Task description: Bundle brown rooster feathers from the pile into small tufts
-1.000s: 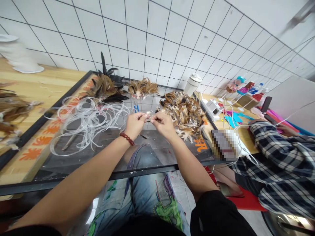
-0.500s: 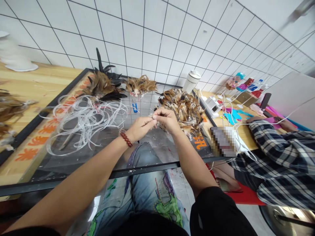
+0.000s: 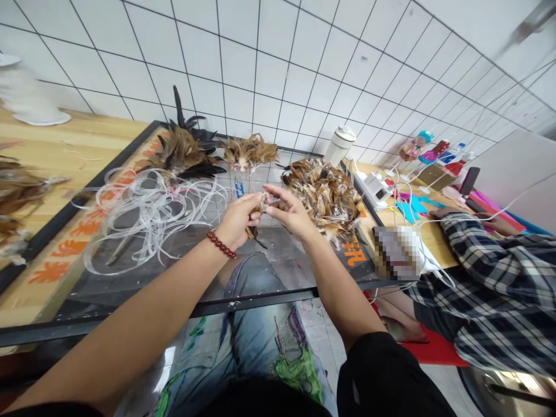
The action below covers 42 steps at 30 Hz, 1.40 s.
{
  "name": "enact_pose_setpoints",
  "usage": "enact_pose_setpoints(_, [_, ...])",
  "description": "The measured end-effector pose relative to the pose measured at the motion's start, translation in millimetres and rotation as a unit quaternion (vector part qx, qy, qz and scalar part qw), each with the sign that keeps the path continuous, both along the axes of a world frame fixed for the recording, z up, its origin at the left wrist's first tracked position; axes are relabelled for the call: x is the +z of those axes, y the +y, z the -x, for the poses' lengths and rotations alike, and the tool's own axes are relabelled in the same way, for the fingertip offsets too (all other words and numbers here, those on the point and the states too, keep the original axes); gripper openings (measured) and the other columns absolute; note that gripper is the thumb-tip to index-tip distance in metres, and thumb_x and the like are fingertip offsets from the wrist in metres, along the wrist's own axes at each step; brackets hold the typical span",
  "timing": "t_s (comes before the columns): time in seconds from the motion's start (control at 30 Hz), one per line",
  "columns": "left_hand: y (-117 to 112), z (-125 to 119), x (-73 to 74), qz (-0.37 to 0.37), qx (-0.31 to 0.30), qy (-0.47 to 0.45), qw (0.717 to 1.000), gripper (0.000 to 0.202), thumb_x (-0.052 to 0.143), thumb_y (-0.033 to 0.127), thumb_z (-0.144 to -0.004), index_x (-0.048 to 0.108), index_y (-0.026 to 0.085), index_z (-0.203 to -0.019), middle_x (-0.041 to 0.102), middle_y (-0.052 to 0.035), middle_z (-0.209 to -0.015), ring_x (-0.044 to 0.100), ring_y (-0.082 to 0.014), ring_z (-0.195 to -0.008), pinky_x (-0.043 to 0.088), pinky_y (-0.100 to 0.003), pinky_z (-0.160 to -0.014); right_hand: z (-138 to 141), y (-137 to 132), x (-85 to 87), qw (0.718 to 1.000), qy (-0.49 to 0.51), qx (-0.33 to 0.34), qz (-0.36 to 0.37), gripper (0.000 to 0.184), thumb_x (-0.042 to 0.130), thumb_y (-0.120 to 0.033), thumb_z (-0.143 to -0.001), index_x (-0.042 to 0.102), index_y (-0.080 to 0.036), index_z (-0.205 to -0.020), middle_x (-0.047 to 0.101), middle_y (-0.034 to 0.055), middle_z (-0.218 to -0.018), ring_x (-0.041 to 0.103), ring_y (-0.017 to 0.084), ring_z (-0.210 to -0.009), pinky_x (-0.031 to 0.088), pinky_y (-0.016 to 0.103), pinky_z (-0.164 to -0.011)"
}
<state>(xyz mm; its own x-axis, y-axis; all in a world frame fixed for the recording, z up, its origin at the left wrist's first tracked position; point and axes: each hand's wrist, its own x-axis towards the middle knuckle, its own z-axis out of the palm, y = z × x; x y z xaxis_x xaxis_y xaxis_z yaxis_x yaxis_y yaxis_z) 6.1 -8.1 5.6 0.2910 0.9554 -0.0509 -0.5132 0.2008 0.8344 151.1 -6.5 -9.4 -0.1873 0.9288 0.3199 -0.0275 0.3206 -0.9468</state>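
In my left hand [image 3: 243,220], closed, is a small brown-and-black feather [image 3: 253,233]; its dark tip sticks out below the fingers and its pale base shows at the top. My right hand [image 3: 289,211] meets it there, thumb and fingers curled around the pale end, partly hiding it. Just to the right of my right hand lies a big heap of brown feathers [image 3: 325,197]. Behind my hands are a small blue tool [image 3: 239,189], its kind unclear, and a bunch of brown feathers [image 3: 249,152]. Further left stands a bundle of brown and black feathers [image 3: 185,147].
A tangle of clear plastic strips [image 3: 147,214] covers the left of the glass-topped table [image 3: 130,295]. A white lidded cup [image 3: 340,145] stands by the tiled wall. At right are a pixelated object [image 3: 395,252], white cables, and a person in a plaid shirt [image 3: 499,260].
My fingers have shifted at the pale end of the feather, and the right ones are now wider apart. The feather's dark tip now shows more clearly below my left hand.
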Motion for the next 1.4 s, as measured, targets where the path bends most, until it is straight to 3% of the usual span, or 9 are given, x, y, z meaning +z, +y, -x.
enact_pose_setpoints(0.17, [2, 1, -1.9, 0.012, 0.048, -0.002, 0.999, 0.015, 0.071, 0.023, -0.067, 0.062, 0.011, -0.070, 0.043, 0.0048, -0.057, 0.030, -0.0002, -0.040, 0.016, -0.012, -0.034, 1, 1, -3.4, 0.995, -0.037, -0.088, -0.015, 0.025, 0.067, -0.042, -0.074, 0.073, -0.020, -0.086, 0.068, 0.0023, -0.082, 0.056, 0.011, -0.064, 0.048, 0.026, -0.064])
enact_pose_setpoints(0.3, [7, 4, -5.1, 0.014, 0.061, -0.007, 0.998, 0.016, 0.073, 0.021, -0.066, 0.066, 0.009, -0.075, 0.045, 0.0038, -0.058, 0.029, 0.0001, -0.041, 0.017, -0.012, -0.034, -1, 1, 0.2, 0.998, 0.001, -0.040, 0.047, 0.030, 0.069, -0.046, -0.070, 0.073, -0.018, -0.082, 0.066, 0.0004, -0.068, 0.052, 0.008, -0.056, 0.045, 0.024, -0.057])
enact_pose_setpoints(0.4, [9, 7, -5.3, 0.029, 0.020, -0.046, 0.998, 0.012, 0.073, 0.016, -0.065, 0.065, 0.010, -0.071, 0.049, 0.0014, -0.062, 0.032, -0.0005, -0.044, 0.021, -0.013, -0.035, -1, 0, 1.9, 0.990, 0.040, -0.016, 0.131, 0.032, 0.072, -0.046, -0.065, 0.072, -0.017, -0.078, 0.066, 0.0002, -0.066, 0.051, 0.007, -0.053, 0.042, 0.021, -0.053])
enact_pose_setpoints(0.5, [8, 8, -3.8, 0.047, -0.064, -0.072, 0.994, 0.005, 0.068, 0.011, -0.066, 0.065, 0.010, -0.069, 0.052, -0.0021, -0.063, 0.037, -0.0040, -0.048, 0.029, -0.016, -0.039, -1, 0, 3.9, 0.977, 0.071, -0.013, 0.201, 0.028, 0.076, -0.041, -0.060, 0.070, -0.016, -0.073, 0.064, -0.0008, -0.062, 0.049, 0.006, -0.050, 0.039, 0.019, -0.049])
enact_pose_setpoints(0.67, [7, 9, -2.9, 0.057, -0.106, -0.047, 0.992, 0.005, 0.062, 0.015, -0.069, 0.063, 0.013, -0.065, 0.054, -0.0049, -0.066, 0.047, -0.0114, -0.058, 0.042, -0.024, -0.051, -3, -1, 8.7, 0.972, 0.113, -0.054, 0.200, 0.023, 0.078, -0.034, -0.056, 0.068, -0.016, -0.066, 0.060, -0.0031, -0.055, 0.042, 0.004, -0.045, 0.029, 0.018, -0.042])
enact_pose_setpoints(0.83, [7, 3, -8.3, -0.035, -0.087, 0.108, 0.990, 0.015, 0.061, 0.022, -0.066, 0.057, 0.015, -0.054, 0.050, -0.0011, -0.062, 0.044, -0.0113, -0.059, 0.039, -0.026, -0.058, -3, -2, 8.1, 0.988, 0.104, -0.078, 0.083, 0.016, 0.077, -0.031, -0.060, 0.069, -0.018, -0.065, 0.064, -0.0019, -0.064, 0.051, 0.008, -0.057, 0.042, 0.023, -0.057])
enact_pose_setpoints(1.0, [4, -1, -12.8, -0.192, -0.060, 0.250, 0.947, 0.020, 0.055, 0.026, -0.070, 0.052, 0.017, -0.052, 0.050, -0.0017, -0.072, 0.048, -0.0148, -0.074, 0.040, -0.028, -0.075, -5, 0, 4.7, 0.996, 0.077, -0.053, 0.004, 0.013, 0.079, -0.029, -0.059, 0.070, -0.021, -0.062, 0.062, -0.0019, -0.069, 0.056, 0.012, -0.068, 0.045, 0.027, -0.069])
enact_pose_setpoints(1.23, [7, 3, -15.6, -0.324, -0.104, 0.369, 0.865, 0.026, 0.050, 0.034, -0.079, 0.059, 0.017, -0.062, 0.051, -0.0045, -0.087, 0.050, -0.0182, -0.085, 0.041, -0.035, -0.088, -7, -2, 6.9, 0.997, 0.051, -0.046, 0.030, 0.021, 0.083, -0.035, -0.052, 0.069, -0.020, -0.058, 0.058, -0.0023, -0.065, 0.052, 0.011, -0.064, 0.044, 0.027, -0.063])
enact_pose_setpoints(1.4, [7, 0, -19.4, -0.323, -0.074, 0.388, 0.860, 0.022, 0.051, 0.029, -0.077, 0.058, 0.017, -0.060, 0.049, -0.0028, -0.078, 0.049, -0.0188, -0.081, 0.041, -0.034, -0.085, -4, -4, 7.2, 0.998, 0.037, -0.028, 0.041, 0.025, 0.084, -0.038, -0.050, 0.068, -0.019, -0.057, 0.057, -0.0020, -0.066, 0.052, 0.011, -0.063, 0.044, 0.027, -0.059])
